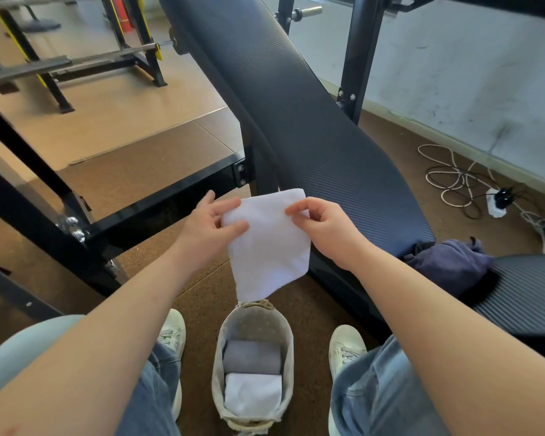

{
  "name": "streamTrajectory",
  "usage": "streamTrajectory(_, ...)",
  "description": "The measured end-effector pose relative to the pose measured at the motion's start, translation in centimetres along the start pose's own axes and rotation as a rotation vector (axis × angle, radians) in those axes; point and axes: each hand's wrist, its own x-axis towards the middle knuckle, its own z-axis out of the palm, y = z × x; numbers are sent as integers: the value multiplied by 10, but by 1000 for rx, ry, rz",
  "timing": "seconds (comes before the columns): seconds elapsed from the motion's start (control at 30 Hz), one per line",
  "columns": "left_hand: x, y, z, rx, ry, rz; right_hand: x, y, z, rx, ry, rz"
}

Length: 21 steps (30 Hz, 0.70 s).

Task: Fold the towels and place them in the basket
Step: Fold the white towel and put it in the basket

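White folded terry towel (269,243) hangs above the oval fabric-lined basket (218,354), pinched at its top corners by left hand (210,229) and right hand (323,229). Inside the basket lie 2 folded towels: grey (251,357) and white (253,394).

One wide-angle camera on the person's head is looking forward and steeply down, sitting close over the forearms. It is keeping the left hand (208,229), right hand (326,231) and towel (268,250) mid-frame. The basket (289,335) on the floor (202,297) is lying directly below, and the gym bench (296,105) is stretching away ahead.
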Motion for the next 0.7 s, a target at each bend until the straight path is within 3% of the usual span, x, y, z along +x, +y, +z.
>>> streamTrajectory(0.17,0,-9,6,254,-20,100,-4,3,5,-174,-171,23)
streamTrajectory(0.3,-1,-9,8,330,-36,106,-2,7,6,-197,-80,-10)
streamTrajectory(0.7,-10,4,0,242,-17,205,2,8,-6,-249,-52,-55)
